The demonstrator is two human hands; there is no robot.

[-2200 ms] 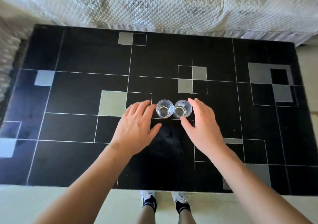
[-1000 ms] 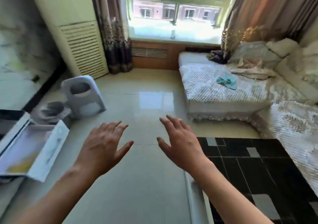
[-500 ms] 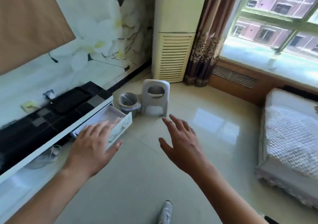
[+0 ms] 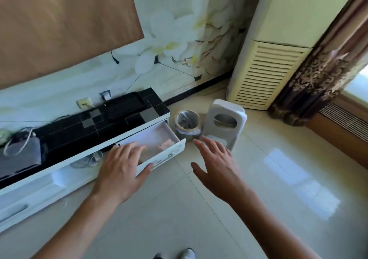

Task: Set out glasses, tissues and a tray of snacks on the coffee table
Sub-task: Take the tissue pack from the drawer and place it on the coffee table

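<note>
Left hand (image 4: 121, 167) at centre-left of the frame, fingers spread and nearly straight, gripping nothing — held over the near end of one open white drawer (image 4: 159, 151); whether touching it, cannot tell. Right hand (image 4: 216, 165) just right of centre, fingers splayed wide, thumb out, empty, in the air over the pale floor tiles (image 4: 278, 179).

No glasses, tray or coffee table anywhere in the frame. In the drawer, something small and pinkish (image 4: 166, 145) — too blurred to name as tissues or snacks.

One long low cabinet (image 4: 79, 127) with a black top running from lower left towards centre, drawer at its right end. Beside that: one lined waste bin (image 4: 187, 124), then one white stool (image 4: 225, 123), just beside each other. One tall cream air conditioner (image 4: 278, 59) at upper right, one patterned curtain (image 4: 322, 75) at its right. Two shoe tips (image 4: 187, 254) at the bottom edge.
</note>
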